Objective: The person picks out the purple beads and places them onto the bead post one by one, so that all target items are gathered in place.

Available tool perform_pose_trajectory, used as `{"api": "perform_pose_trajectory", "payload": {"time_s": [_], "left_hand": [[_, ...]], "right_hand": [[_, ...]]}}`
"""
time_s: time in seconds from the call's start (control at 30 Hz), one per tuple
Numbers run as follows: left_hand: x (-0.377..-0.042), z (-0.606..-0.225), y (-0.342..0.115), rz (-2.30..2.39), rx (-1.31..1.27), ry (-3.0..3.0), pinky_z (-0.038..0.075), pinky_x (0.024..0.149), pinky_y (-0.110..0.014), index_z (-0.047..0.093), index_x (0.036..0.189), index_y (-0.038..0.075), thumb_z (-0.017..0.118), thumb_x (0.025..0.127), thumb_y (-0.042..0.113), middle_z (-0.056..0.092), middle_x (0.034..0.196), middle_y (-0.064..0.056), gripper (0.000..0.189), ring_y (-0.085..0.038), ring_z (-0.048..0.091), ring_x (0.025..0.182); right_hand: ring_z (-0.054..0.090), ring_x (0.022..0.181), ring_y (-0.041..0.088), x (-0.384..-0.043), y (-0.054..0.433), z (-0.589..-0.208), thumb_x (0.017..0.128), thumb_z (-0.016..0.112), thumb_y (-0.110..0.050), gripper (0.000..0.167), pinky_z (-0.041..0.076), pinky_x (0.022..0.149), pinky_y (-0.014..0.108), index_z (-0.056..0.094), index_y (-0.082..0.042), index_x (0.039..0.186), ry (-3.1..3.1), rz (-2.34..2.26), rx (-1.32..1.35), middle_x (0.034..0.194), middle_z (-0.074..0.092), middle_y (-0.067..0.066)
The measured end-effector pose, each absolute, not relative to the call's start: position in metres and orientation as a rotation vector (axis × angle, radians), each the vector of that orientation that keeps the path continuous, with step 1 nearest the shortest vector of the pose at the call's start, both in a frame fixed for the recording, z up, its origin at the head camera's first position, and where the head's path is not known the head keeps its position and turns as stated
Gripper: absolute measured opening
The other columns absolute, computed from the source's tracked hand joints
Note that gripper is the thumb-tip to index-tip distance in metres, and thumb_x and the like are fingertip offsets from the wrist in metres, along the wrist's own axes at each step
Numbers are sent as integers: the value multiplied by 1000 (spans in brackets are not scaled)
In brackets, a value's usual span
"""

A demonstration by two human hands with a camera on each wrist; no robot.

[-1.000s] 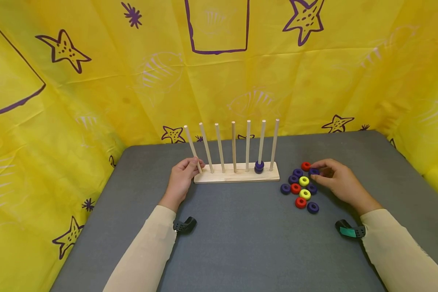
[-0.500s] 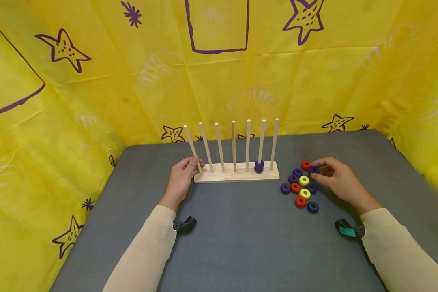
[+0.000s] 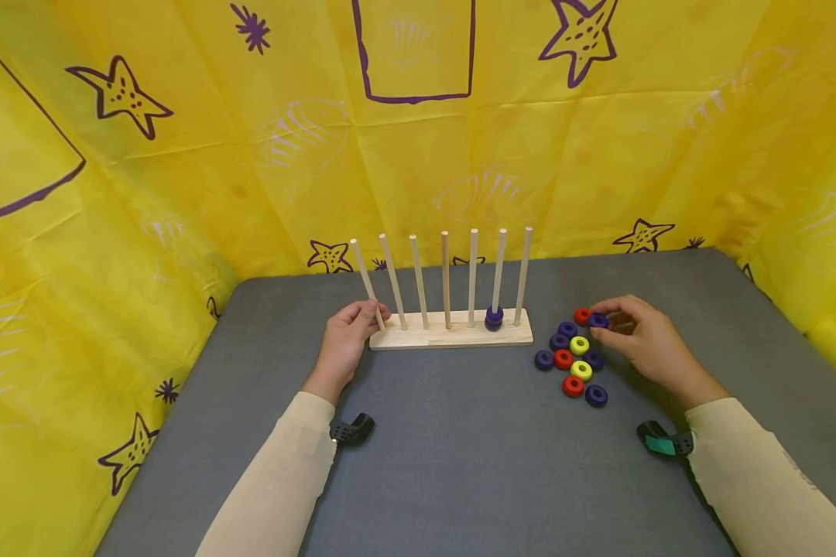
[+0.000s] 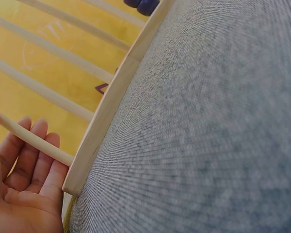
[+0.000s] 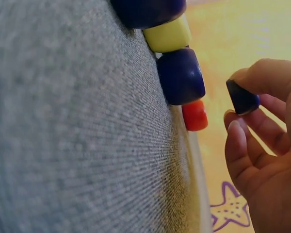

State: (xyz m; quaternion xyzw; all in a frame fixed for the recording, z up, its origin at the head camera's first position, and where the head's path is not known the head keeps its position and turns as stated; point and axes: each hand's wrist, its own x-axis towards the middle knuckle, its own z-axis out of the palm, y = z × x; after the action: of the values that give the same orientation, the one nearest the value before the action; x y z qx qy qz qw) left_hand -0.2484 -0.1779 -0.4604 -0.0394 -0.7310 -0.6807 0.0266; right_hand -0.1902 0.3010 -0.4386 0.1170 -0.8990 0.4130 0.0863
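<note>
Pinched blue ring slightly higher now

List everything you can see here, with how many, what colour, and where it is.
Rack base: one, pale wood, on the table
Pegs: seven, pale wood, standing in the base
Stacked rings: two, dark blue, on the second peg from the right
Loose red rings: three, red, table, right of the rack
Loose yellow rings: two, yellow, among them
Loose blue rings: five, dark blue, same group
Held ring: one, dark blue, pinched in the right hand
Table: one, grey
Cloth: yellow, purple-and-white drawings, behind and beside the table
Wristbands: two, black, one per wrist
Sleeves: two, cream, on the arms
Left hand: one, holding the leftmost peg
Right hand: one, beside the loose rings
</note>
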Motion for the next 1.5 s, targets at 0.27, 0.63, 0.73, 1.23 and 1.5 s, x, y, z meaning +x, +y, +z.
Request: {"api": "perform_pose_trajectory", "payload": {"time_s": [0.27, 0.63, 0.73, 1.23, 1.5], "left_hand": [[-250, -461, -178, -2104, -131, -2258, 55, 106, -38, 73, 122, -6, 64, 113, 38, 73, 119, -22, 46, -30, 69, 118], [-250, -461, -178, -2094, -113, -2265, 56, 105, -38, 74, 121, -5, 64, 113, 35, 74, 119, -21, 43, -30, 70, 118], [-250, -461, -178, -2094, -113, -2265, 56, 106, -38, 74, 122, -5, 64, 114, 34, 74, 119, -22, 41, -30, 70, 118], [-251, -462, -178, -2080, -107, -2276, 56, 104, -37, 74, 122, -5, 63, 113, 36, 74, 119, -21, 43, -30, 69, 118], [-251, -461, -178, -2075, -98, -2279, 57, 104, -37, 74, 121, -5, 62, 114, 33, 74, 118, -20, 40, -29, 70, 117]], "right_hand": [[66, 97, 19, -190, 296, -435, 100, 81, -3, 31, 49, 80, 7, 72, 3, 129, -2622, 1234, 374, 122, 65, 17], [63, 97, 15, -187, 289, -428, 98, 82, -1, 31, 49, 81, 6, 73, 1, 128, -2597, 1229, 364, 123, 64, 15], [61, 100, 14, -186, 287, -427, 99, 82, -2, 31, 48, 82, 5, 73, 1, 129, -2590, 1226, 366, 123, 65, 15], [61, 99, 12, -182, 274, -416, 95, 85, 2, 29, 51, 82, 10, 76, -1, 123, -2511, 1209, 429, 118, 68, 10], [62, 97, 12, -181, 268, -411, 94, 86, 2, 30, 52, 81, 11, 77, -2, 122, -2504, 1203, 458, 118, 68, 8]]}}
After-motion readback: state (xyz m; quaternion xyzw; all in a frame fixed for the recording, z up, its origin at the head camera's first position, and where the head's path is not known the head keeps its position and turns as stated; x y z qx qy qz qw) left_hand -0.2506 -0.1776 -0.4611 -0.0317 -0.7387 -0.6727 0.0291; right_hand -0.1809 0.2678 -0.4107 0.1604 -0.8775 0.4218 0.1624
